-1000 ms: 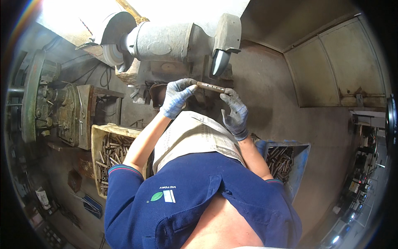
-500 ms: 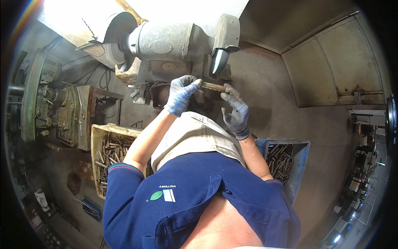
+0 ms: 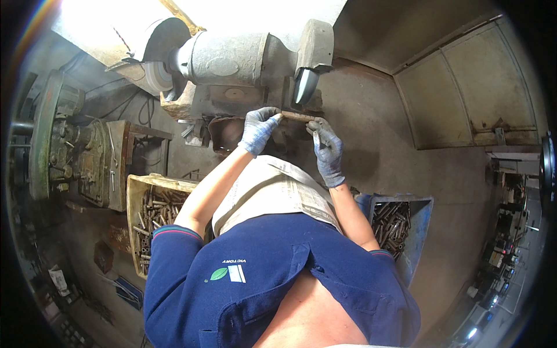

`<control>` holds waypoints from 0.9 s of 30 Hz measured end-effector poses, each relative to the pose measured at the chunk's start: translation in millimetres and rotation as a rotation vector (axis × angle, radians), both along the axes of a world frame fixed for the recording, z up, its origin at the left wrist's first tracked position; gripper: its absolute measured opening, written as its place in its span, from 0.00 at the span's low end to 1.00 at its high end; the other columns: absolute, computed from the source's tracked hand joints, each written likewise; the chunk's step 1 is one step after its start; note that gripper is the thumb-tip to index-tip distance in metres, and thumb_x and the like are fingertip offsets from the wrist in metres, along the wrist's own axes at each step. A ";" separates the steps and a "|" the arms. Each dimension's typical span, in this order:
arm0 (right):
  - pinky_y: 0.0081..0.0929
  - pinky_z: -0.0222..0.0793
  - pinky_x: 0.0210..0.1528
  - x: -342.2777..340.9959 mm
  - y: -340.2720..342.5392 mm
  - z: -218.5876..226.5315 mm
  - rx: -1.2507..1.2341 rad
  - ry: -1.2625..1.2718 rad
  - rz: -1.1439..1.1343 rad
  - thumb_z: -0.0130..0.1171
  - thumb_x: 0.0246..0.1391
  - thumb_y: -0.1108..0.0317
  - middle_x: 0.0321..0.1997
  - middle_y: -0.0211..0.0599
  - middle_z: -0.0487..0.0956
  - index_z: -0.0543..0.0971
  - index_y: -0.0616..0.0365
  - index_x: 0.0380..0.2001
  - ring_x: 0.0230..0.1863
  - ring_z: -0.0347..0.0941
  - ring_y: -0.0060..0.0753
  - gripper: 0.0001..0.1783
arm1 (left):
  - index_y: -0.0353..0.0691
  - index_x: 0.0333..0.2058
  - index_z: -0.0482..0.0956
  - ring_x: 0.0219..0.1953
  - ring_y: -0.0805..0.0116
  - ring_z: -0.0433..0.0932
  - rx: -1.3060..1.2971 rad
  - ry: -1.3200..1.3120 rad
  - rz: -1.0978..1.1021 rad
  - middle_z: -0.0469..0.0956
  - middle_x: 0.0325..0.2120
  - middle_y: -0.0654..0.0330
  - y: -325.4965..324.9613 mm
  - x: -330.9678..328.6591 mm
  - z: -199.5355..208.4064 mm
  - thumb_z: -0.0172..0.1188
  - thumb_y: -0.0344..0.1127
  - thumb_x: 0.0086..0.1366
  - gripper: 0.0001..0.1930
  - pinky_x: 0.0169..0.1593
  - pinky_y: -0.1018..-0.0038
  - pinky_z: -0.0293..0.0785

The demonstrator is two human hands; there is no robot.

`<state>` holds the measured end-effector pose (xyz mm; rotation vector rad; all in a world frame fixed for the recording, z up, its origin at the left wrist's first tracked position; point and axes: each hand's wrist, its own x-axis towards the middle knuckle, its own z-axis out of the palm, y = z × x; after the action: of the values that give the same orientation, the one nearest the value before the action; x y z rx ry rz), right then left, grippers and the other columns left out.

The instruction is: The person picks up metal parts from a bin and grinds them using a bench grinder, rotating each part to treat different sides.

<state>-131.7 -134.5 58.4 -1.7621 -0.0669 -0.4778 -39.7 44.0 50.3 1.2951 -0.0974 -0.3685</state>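
A short brown metal rod [image 3: 298, 116], perhaps a tube, lies level between my two gloved hands, in front of the bench grinder [image 3: 226, 58]. My left hand [image 3: 257, 133] pinches its left end between thumb and fingers. At the other end, my right hand [image 3: 328, 152] has its fingertips closed on the rod, with the lower fingers curled in. Just above and right of the rod is the grinder's right wheel [image 3: 306, 86], partly under its guard; the rod appears apart from it. My fingers cover both rod ends.
A yellowish bin [image 3: 133, 217] of metal pieces stands by my left arm, a blue bin [image 3: 422, 232] of similar pieces by my right. The grinder's left wheel [image 3: 158, 75] is pale. A green machine [image 3: 43, 139] stands far left, a metal cabinet [image 3: 487, 87] at right.
My right hand has moved slightly left and its fingers have curled in more around the rod's right end. My left hand has shifted slightly right, still pinching the rod.
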 end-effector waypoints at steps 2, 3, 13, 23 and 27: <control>0.33 0.68 0.56 5.6 -5.8 -18.0 0.091 0.029 -0.007 0.48 0.57 0.78 0.50 0.44 0.73 0.76 0.68 0.43 0.49 0.72 0.35 0.12 | 0.31 0.34 0.77 0.27 0.75 0.76 -0.005 0.042 0.041 0.78 0.25 0.60 -11.2 -0.1 -6.2 0.58 0.28 0.60 0.06 0.32 0.79 0.74; 0.33 0.68 0.56 7.7 -9.1 -21.9 0.138 0.053 -0.003 0.48 0.57 0.78 0.50 0.44 0.73 0.76 0.68 0.43 0.49 0.72 0.35 0.12 | 0.31 0.33 0.77 0.27 0.74 0.77 0.016 0.055 0.055 0.78 0.25 0.60 -17.5 1.9 -7.1 0.58 0.28 0.60 0.05 0.33 0.78 0.75; 0.22 0.68 0.43 32.5 -39.4 -48.3 0.250 0.127 -0.138 0.56 0.53 0.75 0.36 0.33 0.80 0.80 0.62 0.35 0.37 0.72 0.21 0.07 | 0.31 0.34 0.76 0.27 0.68 0.78 -0.260 0.348 0.147 0.78 0.27 0.58 -65.1 11.5 -32.4 0.56 0.26 0.61 0.05 0.35 0.75 0.79; 0.22 0.68 0.44 51.6 -9.9 -50.9 0.357 0.280 -0.089 0.56 0.55 0.69 0.34 0.32 0.81 0.80 0.62 0.35 0.37 0.73 0.20 0.09 | 0.30 0.34 0.77 0.25 0.70 0.78 -0.082 0.253 0.217 0.78 0.24 0.58 -35.7 28.2 -26.8 0.55 0.25 0.61 0.05 0.29 0.77 0.77; 0.22 0.68 0.45 59.6 0.9 -60.2 0.343 0.200 -0.071 0.58 0.54 0.71 0.35 0.34 0.81 0.80 0.63 0.35 0.37 0.74 0.21 0.08 | 0.29 0.32 0.77 0.26 0.69 0.78 -0.048 0.256 0.234 0.78 0.25 0.56 -23.6 32.7 -25.1 0.55 0.24 0.60 0.04 0.31 0.76 0.78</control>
<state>-72.1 -133.6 -1.8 -1.4691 0.2080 -0.3389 -7.0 20.3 25.1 1.1865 0.2586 -0.3255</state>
